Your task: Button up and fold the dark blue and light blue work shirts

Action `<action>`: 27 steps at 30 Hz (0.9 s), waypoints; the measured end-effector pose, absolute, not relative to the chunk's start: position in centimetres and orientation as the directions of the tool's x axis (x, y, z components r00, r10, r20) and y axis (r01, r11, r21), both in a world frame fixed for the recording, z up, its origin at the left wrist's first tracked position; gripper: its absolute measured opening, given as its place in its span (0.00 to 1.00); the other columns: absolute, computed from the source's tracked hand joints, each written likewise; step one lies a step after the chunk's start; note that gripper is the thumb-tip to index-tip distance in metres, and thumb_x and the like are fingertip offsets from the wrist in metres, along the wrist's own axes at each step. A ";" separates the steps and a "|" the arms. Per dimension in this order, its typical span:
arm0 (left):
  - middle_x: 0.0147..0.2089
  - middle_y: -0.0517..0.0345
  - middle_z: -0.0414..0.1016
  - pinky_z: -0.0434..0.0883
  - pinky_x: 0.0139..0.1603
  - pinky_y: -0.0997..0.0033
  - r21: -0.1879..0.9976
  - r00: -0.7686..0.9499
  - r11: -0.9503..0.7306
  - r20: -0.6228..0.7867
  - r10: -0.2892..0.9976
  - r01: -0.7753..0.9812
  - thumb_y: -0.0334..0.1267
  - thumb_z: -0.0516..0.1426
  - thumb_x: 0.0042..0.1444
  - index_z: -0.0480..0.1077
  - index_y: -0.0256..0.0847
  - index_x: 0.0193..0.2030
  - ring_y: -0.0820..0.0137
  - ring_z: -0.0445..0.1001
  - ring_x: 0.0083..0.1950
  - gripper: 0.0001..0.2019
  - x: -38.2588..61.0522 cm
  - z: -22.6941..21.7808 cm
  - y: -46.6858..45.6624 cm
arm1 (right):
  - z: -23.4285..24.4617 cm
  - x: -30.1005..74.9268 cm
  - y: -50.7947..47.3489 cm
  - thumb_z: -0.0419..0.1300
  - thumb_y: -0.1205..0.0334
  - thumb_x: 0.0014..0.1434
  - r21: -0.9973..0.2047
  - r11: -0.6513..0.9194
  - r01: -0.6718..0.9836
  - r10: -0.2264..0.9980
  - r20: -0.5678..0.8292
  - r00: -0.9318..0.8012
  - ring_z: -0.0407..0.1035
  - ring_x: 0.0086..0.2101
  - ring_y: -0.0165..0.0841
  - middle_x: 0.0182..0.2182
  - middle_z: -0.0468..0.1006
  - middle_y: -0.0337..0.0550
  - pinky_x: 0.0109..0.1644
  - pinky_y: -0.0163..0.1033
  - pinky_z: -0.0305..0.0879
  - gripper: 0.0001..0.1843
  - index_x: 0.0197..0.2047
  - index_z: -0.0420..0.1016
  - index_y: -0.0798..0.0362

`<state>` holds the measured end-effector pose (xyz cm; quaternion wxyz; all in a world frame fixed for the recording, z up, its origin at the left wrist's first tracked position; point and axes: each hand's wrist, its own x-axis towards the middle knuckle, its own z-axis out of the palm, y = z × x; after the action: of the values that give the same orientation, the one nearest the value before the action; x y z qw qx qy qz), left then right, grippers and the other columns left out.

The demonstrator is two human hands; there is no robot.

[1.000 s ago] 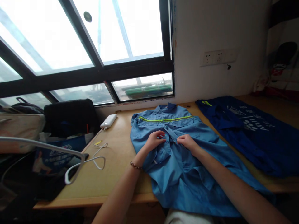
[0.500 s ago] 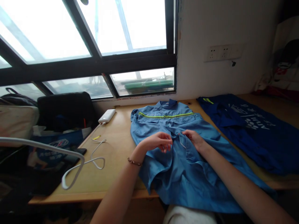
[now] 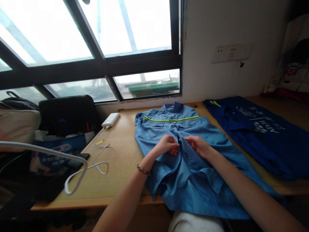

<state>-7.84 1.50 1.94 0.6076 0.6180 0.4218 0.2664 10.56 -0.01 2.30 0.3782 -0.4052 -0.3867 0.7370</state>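
The wooden surface [image 3: 96, 187] carries a light blue shirt [image 3: 190, 183] spread across the frame's centre, its lower part draping toward the bottom. It looks light, soft and easily creased, best pinched along its front edge [image 3: 186, 154]. There, mid-frame, the right hand [image 3: 199, 146] pinches the fabric; the left hand [image 3: 168, 145] curls loosely beside it, its grip unclear.

A shirt [image 3: 190, 180] lay on the surface [image 3: 118, 161], and another shirt [image 3: 258, 135] was on its right. A power bank [image 3: 110, 120] sat to its left. The window [image 3: 135, 25] was behind, and a bag [image 3: 19, 129] was far left.
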 end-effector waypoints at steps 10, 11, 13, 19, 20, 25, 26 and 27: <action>0.29 0.48 0.75 0.72 0.32 0.66 0.961 0.501 0.221 -0.111 0.858 -0.164 0.41 0.63 0.43 0.59 0.36 0.32 0.61 0.76 0.32 0.17 -6.8 2.3 1.1 | 1.9 10.7 0.1 0.62 0.60 0.44 -0.978 -0.157 -0.136 0.955 -0.116 -0.273 0.70 0.28 0.31 0.28 0.77 0.42 0.32 0.34 0.65 0.15 0.37 0.77 0.55; 0.29 0.48 0.75 0.72 0.32 0.66 0.962 0.500 0.220 -0.113 0.859 -0.159 0.41 0.63 0.43 0.59 0.36 0.32 0.61 0.76 0.32 0.17 -6.8 2.1 1.2 | 1.9 10.7 0.1 0.62 0.59 0.44 -0.994 -0.071 -0.089 0.966 -0.046 -0.255 0.70 0.29 0.32 0.29 0.77 0.42 0.33 0.35 0.65 0.14 0.36 0.77 0.55; 0.28 0.50 0.75 0.72 0.33 0.65 0.966 0.496 0.215 -0.117 0.860 -0.144 0.41 0.63 0.42 0.59 0.37 0.31 0.62 0.76 0.31 0.17 -6.7 1.9 1.2 | 1.8 10.7 0.2 0.61 0.58 0.45 -0.990 0.135 0.039 0.967 0.123 -0.223 0.69 0.31 0.32 0.29 0.77 0.42 0.36 0.36 0.64 0.12 0.33 0.78 0.55; 0.24 0.59 0.72 0.72 0.33 0.66 0.967 0.476 0.213 -0.124 0.871 -0.139 0.46 0.61 0.42 0.58 0.39 0.30 0.67 0.75 0.29 0.18 -5.8 1.4 0.9 | 1.0 10.1 0.1 0.60 0.60 0.47 -0.830 0.400 0.390 0.916 0.381 -0.128 0.68 0.28 0.31 0.25 0.74 0.41 0.32 0.35 0.63 0.06 0.26 0.75 0.54; 0.23 0.60 0.71 0.72 0.32 0.67 0.968 0.452 0.208 -0.126 0.883 -0.137 0.47 0.61 0.43 0.58 0.39 0.30 0.68 0.74 0.28 0.18 -5.7 1.2 0.9 | 0.9 9.9 0.1 0.60 0.60 0.47 -0.811 0.411 0.417 0.909 0.398 -0.122 0.67 0.28 0.31 0.25 0.74 0.40 0.32 0.35 0.63 0.06 0.25 0.74 0.54; 0.19 0.67 0.66 0.70 0.23 0.74 0.987 0.291 0.102 -0.061 0.955 -0.126 0.45 0.62 0.41 0.56 0.39 0.31 0.75 0.69 0.20 0.19 -5.0 0.3 0.9 | 0.5 9.3 -0.3 0.59 0.63 0.48 -0.743 0.452 0.494 0.886 0.440 -0.149 0.65 0.26 0.29 0.25 0.70 0.38 0.30 0.34 0.61 0.03 0.27 0.69 0.54; 0.19 0.68 0.66 0.69 0.23 0.75 0.984 0.277 0.100 -0.057 0.959 -0.144 0.44 0.62 0.41 0.56 0.39 0.32 0.75 0.68 0.20 0.19 -5.0 0.1 0.9 | 0.5 9.3 -0.3 0.59 0.63 0.48 -0.751 0.443 0.490 0.891 0.429 -0.147 0.64 0.26 0.29 0.24 0.70 0.38 0.30 0.34 0.61 0.04 0.28 0.68 0.54; 0.19 0.68 0.66 0.69 0.24 0.75 0.980 0.265 0.107 -0.059 0.962 -0.169 0.44 0.62 0.41 0.56 0.40 0.33 0.75 0.68 0.20 0.20 -5.0 0.0 0.9 | 0.4 9.3 -0.2 0.59 0.63 0.47 -0.767 0.428 0.478 0.900 0.412 -0.144 0.64 0.25 0.28 0.23 0.69 0.37 0.29 0.34 0.61 0.05 0.29 0.68 0.54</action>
<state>-4.95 0.91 0.01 0.6251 0.4917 0.4035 0.4524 9.26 -0.24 0.45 0.4448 -0.4797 -0.7183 0.2370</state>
